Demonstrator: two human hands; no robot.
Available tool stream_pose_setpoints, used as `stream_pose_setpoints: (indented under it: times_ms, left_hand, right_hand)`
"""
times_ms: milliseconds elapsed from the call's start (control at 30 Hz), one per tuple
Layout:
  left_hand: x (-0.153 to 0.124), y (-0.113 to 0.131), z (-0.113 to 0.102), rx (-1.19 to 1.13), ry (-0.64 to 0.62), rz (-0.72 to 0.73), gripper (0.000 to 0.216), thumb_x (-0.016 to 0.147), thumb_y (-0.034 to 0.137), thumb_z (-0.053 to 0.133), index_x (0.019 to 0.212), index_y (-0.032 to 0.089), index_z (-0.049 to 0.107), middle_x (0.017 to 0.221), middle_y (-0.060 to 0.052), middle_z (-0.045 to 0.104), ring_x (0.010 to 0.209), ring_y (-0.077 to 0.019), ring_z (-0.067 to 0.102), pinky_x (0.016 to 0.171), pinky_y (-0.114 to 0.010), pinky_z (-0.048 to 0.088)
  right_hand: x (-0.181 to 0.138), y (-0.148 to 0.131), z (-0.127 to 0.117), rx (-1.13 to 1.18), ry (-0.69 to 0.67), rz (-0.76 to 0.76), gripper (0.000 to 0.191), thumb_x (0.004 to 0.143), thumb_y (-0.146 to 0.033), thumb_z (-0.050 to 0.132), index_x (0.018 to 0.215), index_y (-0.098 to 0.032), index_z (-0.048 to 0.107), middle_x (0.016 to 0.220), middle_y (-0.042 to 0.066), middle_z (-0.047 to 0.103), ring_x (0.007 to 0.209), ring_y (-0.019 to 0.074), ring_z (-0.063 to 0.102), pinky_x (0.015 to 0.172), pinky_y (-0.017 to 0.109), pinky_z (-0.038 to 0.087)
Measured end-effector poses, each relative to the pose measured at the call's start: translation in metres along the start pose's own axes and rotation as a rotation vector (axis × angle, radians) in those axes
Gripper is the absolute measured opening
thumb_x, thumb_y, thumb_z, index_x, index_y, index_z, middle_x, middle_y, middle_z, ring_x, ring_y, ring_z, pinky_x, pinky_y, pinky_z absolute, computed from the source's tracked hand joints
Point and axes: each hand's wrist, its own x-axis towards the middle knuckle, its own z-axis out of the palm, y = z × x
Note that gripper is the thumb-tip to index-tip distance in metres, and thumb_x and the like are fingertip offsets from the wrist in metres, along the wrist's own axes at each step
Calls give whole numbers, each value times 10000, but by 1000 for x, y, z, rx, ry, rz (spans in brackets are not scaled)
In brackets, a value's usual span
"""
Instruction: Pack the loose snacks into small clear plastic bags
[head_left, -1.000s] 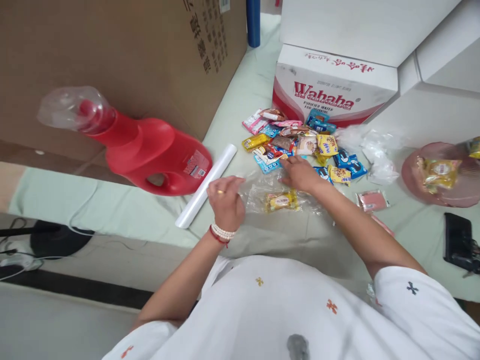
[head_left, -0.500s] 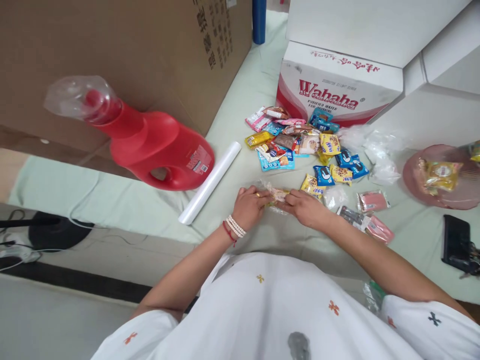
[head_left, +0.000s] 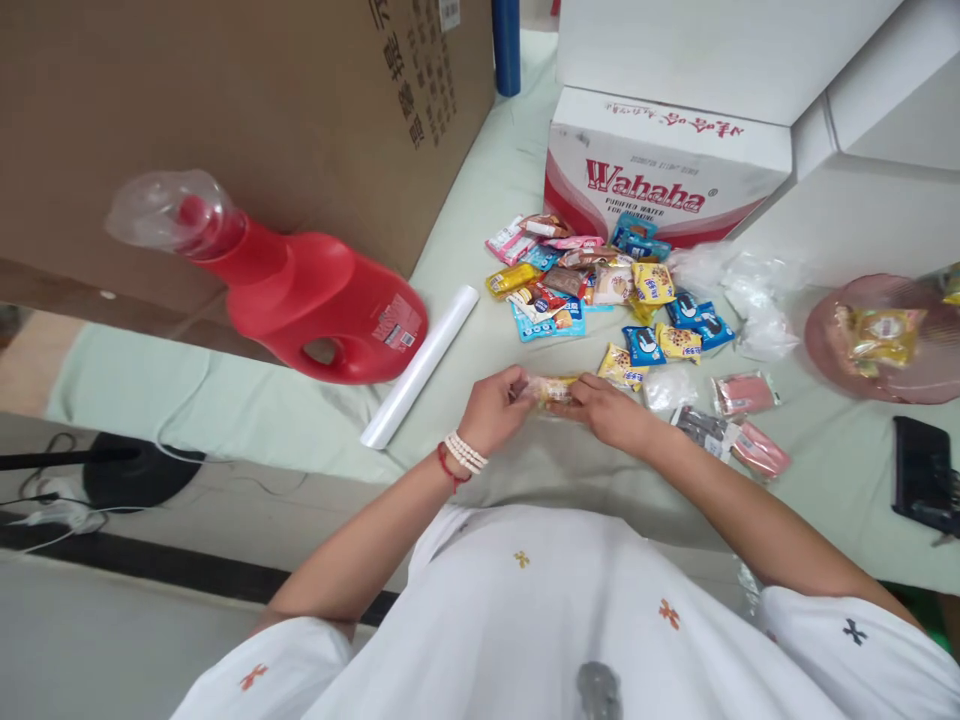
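Between my two hands is a small snack packet point(head_left: 553, 391) in clear and yellow wrapping. My left hand point(head_left: 495, 408), with white and red bracelets at the wrist, pinches the packet's left end. The fingers of my right hand point(head_left: 609, 408) are closed on its right end. Just beyond lies a loose pile of wrapped snacks point(head_left: 574, 280). A yellow snack packet point(head_left: 621, 368) and a crumpled clear plastic bag point(head_left: 670, 388) are close to my right hand. Pink packets point(head_left: 744, 393) lie farther right.
A red jug point(head_left: 330, 305) and a white roll point(head_left: 420, 368) lie to the left, by a large cardboard box point(head_left: 247, 110). The Wahaba-style water carton point(head_left: 667, 170) stands behind the snacks. To the right are a pink bowl point(head_left: 825, 350) and a black phone point(head_left: 921, 465).
My left fingers have shifted their grip on the packet's left end, and more of its yellow wrapping shows. The camera view has moved slightly.
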Motion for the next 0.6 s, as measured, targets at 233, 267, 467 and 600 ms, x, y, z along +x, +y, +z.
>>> stream_pose_setpoints:
  times_ms: [233, 267, 467, 600]
  left_hand:
    - [10, 9, 48, 271, 9, 72, 332, 922, 169, 484, 1071, 211, 778, 994, -76, 765, 829, -208, 705, 770, -319, 550]
    - [10, 8, 51, 375, 30, 98, 306, 937, 200, 509, 1071, 229, 783, 1027, -85, 753, 861, -226, 701, 772, -331, 540]
    - [4, -2, 53, 563, 297, 135, 438, 896, 415, 682, 1300, 246, 663, 1157, -144, 641, 1036, -318, 620, 864, -427, 486]
    - [9, -8, 50, 536, 357, 69, 729, 762, 509, 801, 1349, 149, 559, 1238, -197, 594, 1190, -394, 536, 981, -516, 435]
  right_hand:
    - [-13, 5, 4, 324, 230, 118, 388, 1038, -226, 406, 1341, -212, 648, 1061, 111, 649, 1037, 247, 563, 947, 392, 476]
    - [-16, 5, 5, 315, 286, 250, 401, 1041, -251, 407, 1379, -212, 618, 1069, 114, 656, 1035, 252, 575, 943, 397, 481]
    - [-20, -10, 6, -48, 248, 710, 244, 916, -313, 644, 1107, -180, 719, 1171, 202, 579, 1177, 378, 469, 962, 512, 453]
    - [-12, -28, -3, 5, 302, 748, 153, 949, -239, 542, 970, -186, 683, 1329, 216, 551, 1236, 367, 490, 984, 500, 441]
